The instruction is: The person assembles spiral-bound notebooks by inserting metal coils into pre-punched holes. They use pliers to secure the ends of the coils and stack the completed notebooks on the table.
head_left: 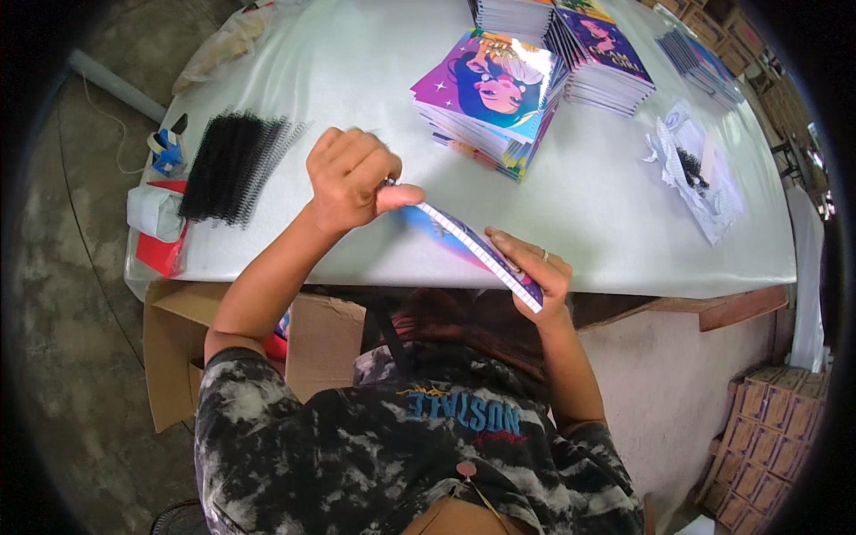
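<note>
L hand (349,178) pinches top end of notebook's (477,250) punched spine | R hand (535,272) grips lower end, notebook tilted at table (606,214) front edge | black binding coils (234,165) lie left, notebook stacks (490,94) behind

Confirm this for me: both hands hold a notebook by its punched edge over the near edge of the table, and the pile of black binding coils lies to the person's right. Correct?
Not quite. The head view shows the black binding coils to the person's left, beside the left hand. The rest stands: that hand and the right hand hold the notebook by its punched edge over the near edge of the table.
</note>
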### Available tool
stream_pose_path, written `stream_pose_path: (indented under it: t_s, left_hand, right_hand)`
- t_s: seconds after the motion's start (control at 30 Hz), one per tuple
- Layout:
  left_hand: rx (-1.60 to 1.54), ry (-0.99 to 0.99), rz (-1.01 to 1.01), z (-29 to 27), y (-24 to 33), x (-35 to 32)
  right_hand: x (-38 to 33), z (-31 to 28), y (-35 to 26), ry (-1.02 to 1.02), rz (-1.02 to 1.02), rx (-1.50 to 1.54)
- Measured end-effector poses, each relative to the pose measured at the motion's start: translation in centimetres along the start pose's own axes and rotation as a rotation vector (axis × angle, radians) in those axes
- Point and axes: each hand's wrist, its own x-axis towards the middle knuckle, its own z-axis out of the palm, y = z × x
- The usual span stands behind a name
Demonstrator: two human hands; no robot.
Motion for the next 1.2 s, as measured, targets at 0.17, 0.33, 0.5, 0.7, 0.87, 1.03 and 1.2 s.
stream_pose_path:
  t_s: [0.17, 0.33, 0.5, 0.7, 0.87, 1.03, 1.2]
  left_hand:
    - [0.198, 0.643, 0.118, 0.5, -0.4, 2.9]
    - [-0.13, -0.093, 0.021, 4.1, 4.3, -11.1]
    - [-0.1, 0.091, 0.003, 3.0, 3.7, -8.4]
    - [0.079, 0.008, 0.355, 1.2, 3.9, -6.9]
    - [0.015, 0.176, -0.07, 3.1, 2.5, -5.0]
    - [-0.049, 0.019, 0.209, 2.2, 5.9, -7.4]
    - [-0.195, -0.102, -0.169, 4.2, 6.7, -9.6]
  right_hand:
    - [-0.1, -0.1, -0.3, 0.013, -0.062, -0.031]
    - [0.2, 0.2, -0.7, 0.024, -0.125, -0.097]
    - [-0.2, 0.5, -1.0, -0.021, -0.163, -0.064]
    - [-0.3, 0.0, -0.1, 0.033, -0.177, -0.103]
    - [0.2, 1.3, -0.8, 0.002, -0.238, -0.068]
    - [-0.2, 0.0, -0.6, -0.032, -0.204, -0.052]
    - [0.4, 0.5, -1.1, -0.045, -0.216, -0.059]
